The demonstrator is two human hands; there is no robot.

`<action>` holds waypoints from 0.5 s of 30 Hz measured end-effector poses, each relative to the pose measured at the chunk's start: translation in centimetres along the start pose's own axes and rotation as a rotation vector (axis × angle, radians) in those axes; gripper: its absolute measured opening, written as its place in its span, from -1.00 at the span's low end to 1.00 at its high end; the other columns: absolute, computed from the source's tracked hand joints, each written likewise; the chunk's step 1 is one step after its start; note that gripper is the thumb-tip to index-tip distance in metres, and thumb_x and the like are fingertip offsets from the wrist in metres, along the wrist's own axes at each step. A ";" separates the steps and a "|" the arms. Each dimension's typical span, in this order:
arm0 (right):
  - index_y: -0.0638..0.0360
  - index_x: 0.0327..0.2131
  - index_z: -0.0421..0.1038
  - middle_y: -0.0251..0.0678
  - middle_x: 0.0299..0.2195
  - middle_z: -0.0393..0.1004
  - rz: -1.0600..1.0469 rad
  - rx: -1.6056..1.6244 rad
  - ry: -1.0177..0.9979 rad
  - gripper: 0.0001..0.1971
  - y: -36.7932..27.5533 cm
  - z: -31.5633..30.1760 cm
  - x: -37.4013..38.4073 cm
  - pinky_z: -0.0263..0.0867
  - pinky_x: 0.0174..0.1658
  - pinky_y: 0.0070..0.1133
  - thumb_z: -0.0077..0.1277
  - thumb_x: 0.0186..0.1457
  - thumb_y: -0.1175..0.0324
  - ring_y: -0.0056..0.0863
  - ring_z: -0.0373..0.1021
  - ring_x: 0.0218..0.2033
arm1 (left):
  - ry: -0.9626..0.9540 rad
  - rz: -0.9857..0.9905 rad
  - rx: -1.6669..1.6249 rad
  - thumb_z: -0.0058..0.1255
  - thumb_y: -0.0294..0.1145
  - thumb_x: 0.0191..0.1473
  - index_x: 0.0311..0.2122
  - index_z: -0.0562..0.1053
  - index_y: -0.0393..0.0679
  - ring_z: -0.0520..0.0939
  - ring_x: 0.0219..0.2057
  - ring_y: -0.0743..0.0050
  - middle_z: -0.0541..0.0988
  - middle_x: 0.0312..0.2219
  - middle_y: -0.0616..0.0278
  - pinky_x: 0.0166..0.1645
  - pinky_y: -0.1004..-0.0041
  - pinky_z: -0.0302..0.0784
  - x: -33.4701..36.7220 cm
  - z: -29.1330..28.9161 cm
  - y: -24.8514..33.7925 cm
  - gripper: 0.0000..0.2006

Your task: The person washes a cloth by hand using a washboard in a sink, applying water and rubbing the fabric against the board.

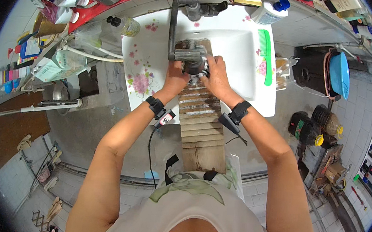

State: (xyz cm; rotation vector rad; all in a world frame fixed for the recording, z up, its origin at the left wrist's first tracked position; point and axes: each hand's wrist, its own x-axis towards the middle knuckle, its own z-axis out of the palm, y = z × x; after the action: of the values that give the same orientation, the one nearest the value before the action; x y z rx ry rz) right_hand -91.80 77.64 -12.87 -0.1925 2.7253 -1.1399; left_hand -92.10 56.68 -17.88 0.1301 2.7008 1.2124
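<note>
Because the ridged wooden washboard (200,133) slants from inside the white basin (263,102) out over its front edge to the person's waist, the body seems to brace its near end. A dark, sudsy bundle (195,68) lies on the board's upper part, right beneath the spout of the black faucet (173,30), presumably so that water can reach it and drain into the basin. The right hand (218,76) comes at it from the right, its grip pinching the bundle's edge between thumb and fingers. The left hand (177,76) curls against the opposite side; since the spout covers its fingertips, I cannot tell whether that grip is closed. Holding from both sides likely stops the bundle slipping off the narrow board. A green comb (265,56) (handy, yet out of the way) rests on the basin's right rim.
</note>
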 end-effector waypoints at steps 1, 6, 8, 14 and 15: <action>0.30 0.32 0.23 0.18 0.06 0.34 -0.060 0.016 -0.019 -0.17 1.5 1.1 -1.0 0.32 0.24 -0.13 0.36 -0.05 0.55 0.25 0.30 0.11 | 0.027 0.083 0.022 0.23 -0.41 0.12 0.27 0.34 -0.28 0.44 0.21 -0.41 0.39 0.23 -0.25 0.32 -0.07 0.36 -0.4 1.1 0.0 -0.38; 0.09 0.30 0.39 0.13 0.19 0.31 -0.081 -0.117 -0.157 -0.38 4.8 -0.5 -2.7 0.28 0.27 -0.07 0.21 0.16 0.27 0.15 0.26 0.19 | -0.089 0.044 -0.002 0.22 -0.22 0.20 -0.12 0.56 -0.14 0.43 0.23 -0.39 0.50 0.15 -0.14 0.41 -0.14 0.19 -2.5 1.4 0.3 -0.75; 0.03 0.23 0.48 0.02 0.18 0.35 0.013 -0.174 -0.016 -0.40 2.7 -1.2 0.2 0.16 0.32 0.03 0.23 0.15 0.06 0.09 0.27 0.19 | -0.102 -0.065 -0.058 0.23 -0.19 0.19 -0.31 0.56 -0.10 0.46 0.22 -0.36 0.50 0.16 -0.14 0.35 -0.13 0.28 -2.2 1.1 -1.5 -0.79; 0.07 0.46 0.12 0.04 0.49 0.06 0.080 -0.195 -0.356 -0.27 6.1 3.3 2.9 -0.03 0.47 0.07 0.05 0.34 0.02 0.18 0.00 0.48 | -0.153 -0.049 0.078 0.19 -0.09 0.17 0.18 0.46 -0.10 0.32 0.33 -0.40 0.37 0.29 -0.23 0.36 -0.22 0.25 1.3 5.6 -2.8 -0.47; 0.10 0.45 0.13 0.06 0.47 0.07 -0.065 -0.086 -0.312 -0.25 5.4 4.7 0.2 -0.02 0.46 0.06 0.12 0.29 0.09 0.20 -0.02 0.49 | -0.152 -0.003 0.086 0.12 -0.15 0.21 0.31 0.36 -0.13 0.23 0.39 -0.42 0.28 0.35 -0.28 0.44 -0.21 0.15 -1.4 4.5 -4.9 -0.40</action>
State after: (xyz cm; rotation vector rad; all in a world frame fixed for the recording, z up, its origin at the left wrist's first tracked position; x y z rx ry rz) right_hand -91.27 78.16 -20.03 -0.4347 2.5069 -0.9196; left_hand -89.85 56.51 -24.27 0.2203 2.6202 1.0406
